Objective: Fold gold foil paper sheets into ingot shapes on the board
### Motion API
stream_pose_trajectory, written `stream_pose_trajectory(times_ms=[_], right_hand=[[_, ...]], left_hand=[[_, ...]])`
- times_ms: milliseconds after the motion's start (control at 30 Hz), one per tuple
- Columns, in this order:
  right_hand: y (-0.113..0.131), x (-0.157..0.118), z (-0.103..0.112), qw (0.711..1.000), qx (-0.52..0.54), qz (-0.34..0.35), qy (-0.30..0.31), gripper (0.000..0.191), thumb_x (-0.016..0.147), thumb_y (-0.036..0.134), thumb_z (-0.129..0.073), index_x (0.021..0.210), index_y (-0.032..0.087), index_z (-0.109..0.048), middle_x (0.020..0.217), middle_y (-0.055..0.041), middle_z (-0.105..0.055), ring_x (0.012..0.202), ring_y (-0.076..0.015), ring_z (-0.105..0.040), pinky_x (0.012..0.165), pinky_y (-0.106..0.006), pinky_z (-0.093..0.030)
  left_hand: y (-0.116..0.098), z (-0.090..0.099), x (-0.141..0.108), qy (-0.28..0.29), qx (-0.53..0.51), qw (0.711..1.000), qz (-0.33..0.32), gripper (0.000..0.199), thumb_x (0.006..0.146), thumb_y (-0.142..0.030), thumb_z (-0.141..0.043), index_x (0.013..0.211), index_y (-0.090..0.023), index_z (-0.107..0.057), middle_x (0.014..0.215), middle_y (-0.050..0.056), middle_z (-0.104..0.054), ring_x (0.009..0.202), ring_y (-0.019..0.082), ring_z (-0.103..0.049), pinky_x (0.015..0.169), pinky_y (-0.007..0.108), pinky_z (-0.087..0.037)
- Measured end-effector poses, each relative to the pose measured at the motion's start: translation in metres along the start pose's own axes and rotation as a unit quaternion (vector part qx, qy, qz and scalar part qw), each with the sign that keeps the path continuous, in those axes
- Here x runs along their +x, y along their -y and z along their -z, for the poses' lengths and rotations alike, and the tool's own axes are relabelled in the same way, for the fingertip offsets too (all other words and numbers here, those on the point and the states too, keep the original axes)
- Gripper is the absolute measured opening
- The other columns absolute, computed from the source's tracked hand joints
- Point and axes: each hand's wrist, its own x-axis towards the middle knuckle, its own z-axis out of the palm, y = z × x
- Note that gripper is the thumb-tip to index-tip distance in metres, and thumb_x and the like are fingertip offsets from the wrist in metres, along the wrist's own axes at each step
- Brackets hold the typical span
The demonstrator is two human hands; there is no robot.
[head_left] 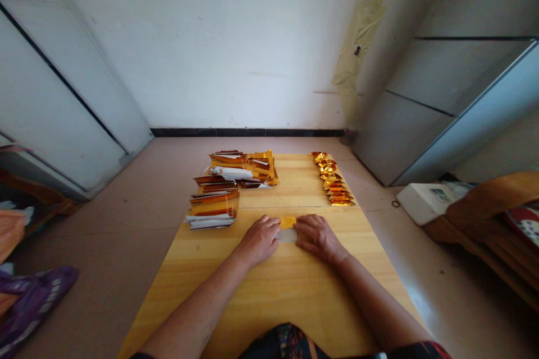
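A small sheet of gold foil paper (288, 222) lies on the wooden table in front of me. Its gold strip is uppermost along the far side, and a pale grey part shows nearer to me. My left hand (261, 239) is closed on the left end, fingers pressed together. At the right end, my right hand (319, 236) presses with bent fingers and grips the same sheet. The hands cover both ends of it.
Bundles of gold-and-white paper sheets (214, 202) lie at the table's left. Several shiny folded gold pieces (339, 190) form a row along the right edge. Beyond the wooden table (290, 291) are a white wall, a grey cabinet (421, 90) and a white box (423, 202).
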Motion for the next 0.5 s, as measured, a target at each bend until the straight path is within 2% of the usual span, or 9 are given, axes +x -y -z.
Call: stream_pose_trajectory(times_ms=[100, 233, 333, 400, 500], right_hand=[[0.001, 0.001, -0.002, 1.0, -0.004, -0.011, -0.006, 0.048, 0.082, 0.041, -0.058, 0.126, 0.022, -0.054, 0.126, -0.0128, -0.054, 0.112, -0.0259, -0.048, 0.093, -0.043, -0.038], [0.007, 0.003, -0.003, 0.999, -0.027, 0.005, 0.034, 0.052, 0.082, 0.047, -0.055, 0.129, 0.024, -0.051, 0.134, -0.0101, -0.049, 0.121, -0.0276, -0.042, 0.098, -0.046, -0.032], [0.011, 0.005, -0.002, 0.997, -0.036, 0.009, 0.068, 0.047, 0.083, 0.046, -0.054, 0.126, 0.027, -0.054, 0.133, -0.0074, -0.051, 0.122, -0.0268, -0.042, 0.101, -0.046, -0.027], [0.012, 0.008, 0.0, 0.996, -0.036, 0.007, 0.079, 0.045, 0.083, 0.044, -0.053, 0.125, 0.028, -0.054, 0.133, -0.007, -0.051, 0.123, -0.0263, -0.041, 0.101, -0.046, -0.026], [0.009, 0.013, 0.003, 0.995, -0.038, 0.006, 0.091, 0.043, 0.083, 0.042, -0.053, 0.123, 0.028, -0.055, 0.133, -0.007, -0.051, 0.125, -0.0264, -0.04, 0.101, -0.047, -0.024]], left_hand=[[-0.001, -0.002, -0.003, -0.009, -0.003, 1.0, -0.002, 0.021, 0.077, -0.013, -0.055, 0.096, -0.019, -0.063, 0.117, 0.007, -0.06, 0.102, 0.021, -0.052, 0.092, 0.037, -0.044], [0.003, -0.007, -0.01, -0.036, -0.023, 0.999, 0.0, 0.029, 0.077, -0.014, -0.055, 0.104, -0.019, -0.063, 0.121, 0.008, -0.059, 0.107, 0.023, -0.052, 0.095, 0.04, -0.044], [0.019, -0.008, -0.015, -0.071, -0.084, 0.994, 0.003, 0.031, 0.078, -0.007, -0.047, 0.099, -0.019, -0.067, 0.116, 0.007, -0.062, 0.105, 0.019, -0.054, 0.093, 0.036, -0.046], [0.034, -0.007, -0.017, -0.109, -0.128, 0.985, 0.024, 0.04, 0.077, -0.001, -0.039, 0.097, -0.02, -0.068, 0.109, 0.006, -0.065, 0.103, 0.017, -0.057, 0.091, 0.034, -0.048], [0.05, -0.006, -0.018, -0.115, -0.15, 0.982, 0.005, 0.045, 0.076, 0.001, -0.036, 0.098, -0.022, -0.068, 0.103, 0.004, -0.068, 0.099, 0.016, -0.059, 0.089, 0.035, -0.049]])
